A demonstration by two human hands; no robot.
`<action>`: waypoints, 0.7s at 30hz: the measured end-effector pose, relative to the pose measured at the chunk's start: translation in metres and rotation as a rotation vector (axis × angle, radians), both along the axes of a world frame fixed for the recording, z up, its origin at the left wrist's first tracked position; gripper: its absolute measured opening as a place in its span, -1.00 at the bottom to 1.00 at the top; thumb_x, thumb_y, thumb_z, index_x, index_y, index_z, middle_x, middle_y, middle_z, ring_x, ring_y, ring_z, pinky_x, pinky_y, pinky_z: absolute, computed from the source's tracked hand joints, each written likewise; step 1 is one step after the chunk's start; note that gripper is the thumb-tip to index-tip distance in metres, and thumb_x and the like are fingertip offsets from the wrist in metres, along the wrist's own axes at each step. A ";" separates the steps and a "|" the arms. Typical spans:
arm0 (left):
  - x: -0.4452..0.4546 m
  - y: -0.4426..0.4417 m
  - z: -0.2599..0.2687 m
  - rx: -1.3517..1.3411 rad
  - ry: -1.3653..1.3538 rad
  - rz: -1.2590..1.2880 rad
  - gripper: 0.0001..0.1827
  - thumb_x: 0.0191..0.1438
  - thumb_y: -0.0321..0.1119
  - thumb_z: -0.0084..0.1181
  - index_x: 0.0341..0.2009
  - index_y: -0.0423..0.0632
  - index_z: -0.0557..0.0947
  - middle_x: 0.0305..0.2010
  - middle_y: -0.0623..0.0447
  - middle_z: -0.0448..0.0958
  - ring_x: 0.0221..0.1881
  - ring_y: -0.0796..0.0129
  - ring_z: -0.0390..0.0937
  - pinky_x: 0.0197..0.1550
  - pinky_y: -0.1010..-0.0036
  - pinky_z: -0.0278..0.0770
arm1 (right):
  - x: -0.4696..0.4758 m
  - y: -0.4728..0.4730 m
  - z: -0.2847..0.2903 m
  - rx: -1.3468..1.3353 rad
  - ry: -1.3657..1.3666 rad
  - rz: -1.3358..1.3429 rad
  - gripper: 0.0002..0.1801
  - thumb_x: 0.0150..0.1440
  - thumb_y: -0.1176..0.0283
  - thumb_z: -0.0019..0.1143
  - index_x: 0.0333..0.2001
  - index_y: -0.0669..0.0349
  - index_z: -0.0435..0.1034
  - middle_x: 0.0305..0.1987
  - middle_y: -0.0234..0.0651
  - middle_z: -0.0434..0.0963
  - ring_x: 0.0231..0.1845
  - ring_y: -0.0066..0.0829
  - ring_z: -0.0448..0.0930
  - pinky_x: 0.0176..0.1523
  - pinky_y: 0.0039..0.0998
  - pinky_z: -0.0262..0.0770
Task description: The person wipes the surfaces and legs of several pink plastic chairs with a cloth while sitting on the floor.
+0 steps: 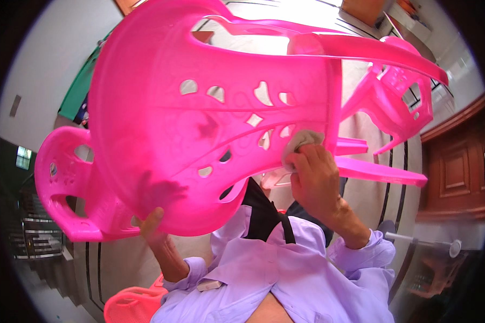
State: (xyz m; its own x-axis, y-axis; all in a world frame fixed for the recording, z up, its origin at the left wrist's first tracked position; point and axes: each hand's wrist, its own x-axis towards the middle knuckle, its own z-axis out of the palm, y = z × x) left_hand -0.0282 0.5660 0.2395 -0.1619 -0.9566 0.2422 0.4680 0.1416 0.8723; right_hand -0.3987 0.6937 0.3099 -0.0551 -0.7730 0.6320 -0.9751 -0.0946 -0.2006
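A pink plastic armchair (210, 133) is held up before me, its backrest with cut-out shapes spanning much of the view. My left hand (153, 222) grips the rim of the backrest at the lower left, thumb on the near side; its fingers show as a shadow through the plastic. My right hand (315, 177) holds a bunched grey-white cloth (303, 141) against the lower part of the backrest, near its joint with the seat. The chair's legs point to the right.
Another pink chair (68, 185) stands at the left, and a pink chair (400, 93) at the upper right. A coral-coloured plastic item (133, 307) is at the lower left. A wooden door (456, 181) is at the right; stairs (52, 278) lie at the lower left.
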 end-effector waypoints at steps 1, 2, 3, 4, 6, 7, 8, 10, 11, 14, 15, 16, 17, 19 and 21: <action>-0.011 0.006 0.013 0.004 0.022 -0.001 -0.19 0.13 -0.34 0.26 0.40 -0.41 0.26 0.22 -0.32 0.52 0.16 -0.12 0.58 0.18 0.02 0.61 | 0.010 -0.006 0.000 -0.026 -0.045 0.068 -0.68 -0.15 0.60 0.20 -0.22 0.20 0.46 -0.31 -0.23 0.44 -0.25 -0.12 0.52 -0.22 -0.17 0.45; -0.014 0.010 0.018 0.005 0.016 -0.012 -0.14 0.12 -0.25 0.33 0.40 -0.38 0.26 0.21 -0.29 0.53 0.14 -0.10 0.60 0.15 0.02 0.62 | 0.023 -0.012 0.002 -0.048 -0.094 0.138 -0.68 -0.14 0.60 0.19 -0.22 0.20 0.46 -0.30 -0.22 0.44 -0.25 -0.12 0.52 -0.22 -0.17 0.46; -0.019 0.012 0.021 0.009 0.014 -0.033 -0.08 0.12 -0.16 0.41 0.41 -0.36 0.25 0.20 -0.27 0.55 0.12 -0.07 0.62 0.13 0.02 0.64 | 0.037 -0.017 0.003 -0.067 -0.141 0.199 -0.69 -0.14 0.61 0.18 -0.22 0.21 0.46 -0.30 -0.21 0.45 -0.26 -0.12 0.52 -0.22 -0.17 0.46; -0.020 0.012 0.021 0.006 -0.019 -0.064 -0.04 0.13 -0.06 0.41 0.41 -0.36 0.25 0.19 -0.26 0.55 0.13 -0.06 0.62 0.13 0.03 0.64 | 0.054 -0.021 0.004 -0.051 -0.183 0.258 -0.64 -0.14 0.62 0.17 -0.18 0.22 0.48 -0.27 -0.20 0.47 -0.23 -0.10 0.54 -0.20 -0.17 0.50; -0.023 0.010 0.024 -0.011 -0.056 -0.114 0.04 0.12 0.15 0.39 0.40 -0.35 0.25 0.18 -0.25 0.56 0.13 -0.04 0.62 0.13 0.06 0.64 | 0.093 -0.031 0.004 -0.028 -0.294 0.422 -0.60 -0.13 0.65 0.17 -0.13 0.24 0.48 -0.24 -0.18 0.48 -0.20 -0.08 0.56 -0.16 -0.17 0.53; -0.030 0.009 0.031 -0.028 -0.058 -0.134 0.08 0.11 0.26 0.35 0.40 -0.35 0.27 0.18 -0.24 0.57 0.12 -0.02 0.63 0.13 0.08 0.65 | 0.112 -0.035 0.005 -0.019 -0.341 0.500 -0.58 -0.13 0.67 0.16 -0.10 0.25 0.48 -0.22 -0.17 0.48 -0.18 -0.07 0.56 -0.14 -0.17 0.55; -0.033 0.009 0.036 -0.045 -0.059 -0.155 0.13 0.09 0.37 0.31 0.39 -0.35 0.28 0.17 -0.23 0.57 0.12 0.00 0.63 0.13 0.10 0.65 | 0.135 -0.037 0.002 0.013 -0.416 0.591 -0.57 -0.10 0.67 0.20 -0.07 0.24 0.48 -0.20 -0.18 0.50 -0.15 -0.08 0.58 -0.17 -0.18 0.58; -0.030 0.012 0.034 0.022 -0.053 -0.167 0.20 0.03 0.52 0.21 0.37 -0.33 0.32 0.17 -0.21 0.58 0.11 0.05 0.63 0.11 0.17 0.66 | 0.172 -0.042 -0.004 0.081 -0.565 0.774 -0.55 -0.05 0.68 0.28 -0.02 0.21 0.48 -0.14 -0.20 0.52 -0.11 -0.09 0.62 -0.24 -0.20 0.63; -0.026 0.012 0.029 0.057 -0.048 -0.175 0.24 0.00 0.60 0.16 0.36 -0.32 0.34 0.16 -0.21 0.59 0.11 0.07 0.64 0.10 0.20 0.67 | 0.178 -0.044 -0.003 0.061 -0.599 0.765 -0.54 -0.03 0.66 0.30 0.01 0.19 0.48 -0.13 -0.21 0.52 -0.10 -0.09 0.63 -0.23 -0.20 0.64; -0.026 0.008 0.024 -0.023 -0.061 -0.149 0.27 -0.06 0.68 0.10 0.35 -0.27 0.38 0.16 -0.14 0.59 0.11 0.15 0.63 0.09 0.25 0.66 | 0.185 -0.056 0.008 0.020 -0.760 0.737 -0.55 0.04 0.60 0.32 0.06 0.18 0.49 -0.14 -0.17 0.56 -0.16 -0.08 0.66 -0.21 -0.23 0.66; -0.026 0.007 0.020 -0.013 -0.072 -0.115 0.28 -0.07 0.67 0.13 0.35 -0.27 0.37 0.17 -0.13 0.58 0.10 0.16 0.63 0.09 0.25 0.66 | 0.184 -0.067 0.016 -0.014 -0.764 0.717 -0.57 0.05 0.59 0.31 0.04 0.20 0.50 -0.18 -0.17 0.57 -0.18 -0.08 0.67 -0.23 -0.25 0.65; -0.027 0.007 0.015 -0.002 -0.085 -0.080 0.29 -0.09 0.67 0.16 0.36 -0.28 0.36 0.17 -0.12 0.57 0.10 0.18 0.63 0.08 0.25 0.66 | 0.181 -0.079 0.030 -0.048 -0.772 0.696 -0.60 0.06 0.59 0.30 0.03 0.21 0.50 -0.21 -0.16 0.58 -0.21 -0.09 0.68 -0.24 -0.28 0.64; -0.026 0.008 0.013 0.009 -0.102 -0.041 0.30 -0.10 0.66 0.18 0.37 -0.28 0.35 0.17 -0.10 0.56 0.10 0.19 0.62 0.08 0.25 0.66 | 0.178 -0.094 0.048 -0.085 -0.780 0.680 -0.62 0.07 0.58 0.29 0.02 0.23 0.51 -0.25 -0.15 0.58 -0.23 -0.09 0.69 -0.26 -0.30 0.62; -0.034 0.011 0.029 0.030 -0.167 0.003 0.32 -0.13 0.63 0.25 0.37 -0.29 0.33 0.17 -0.11 0.56 0.09 0.18 0.63 0.06 0.24 0.67 | 0.165 -0.132 0.091 -0.157 -0.683 0.617 -0.66 0.09 0.58 0.24 -0.01 0.27 0.53 -0.32 -0.17 0.61 -0.30 -0.22 0.72 -0.32 -0.36 0.57; -0.039 0.014 0.044 -0.014 -0.117 -0.073 0.33 -0.16 0.60 0.32 0.38 -0.29 0.31 0.16 -0.11 0.56 0.07 0.18 0.63 0.05 0.22 0.67 | 0.150 -0.173 0.131 -0.231 -0.845 0.651 -0.86 0.16 0.52 0.13 -0.20 0.24 0.55 -0.52 -0.17 0.60 -0.39 -0.05 0.68 -0.22 -0.19 0.58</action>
